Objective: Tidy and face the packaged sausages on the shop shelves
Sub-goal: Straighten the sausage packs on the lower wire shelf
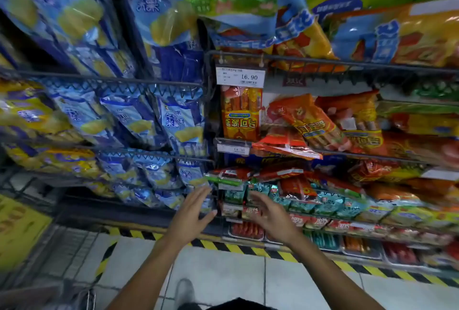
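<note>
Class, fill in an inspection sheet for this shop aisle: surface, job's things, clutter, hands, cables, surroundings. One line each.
Surface: wire shelves, tiered.
Job's things: red and orange sausage packs, many tilted and overlapping; one upright orange pack under the 16.90 price tag.
Clutter: blue and yellow packs on the left-hand racks.
Hands: left hand and right hand open, holding nothing.
Cables: nothing seen.
Surroundings: tiled floor, yellow-black hazard tape.

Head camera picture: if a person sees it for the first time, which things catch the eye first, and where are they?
First come the two open hands in the lower middle, the left hand and the right hand, reaching toward the low sausage shelves and holding nothing. Above them, the white price tag reading 16.90 hangs on the wire shelf rail. Below it, the red and orange sausage packs lie crooked and overlapping, while blue and yellow bags fill the left.
</note>
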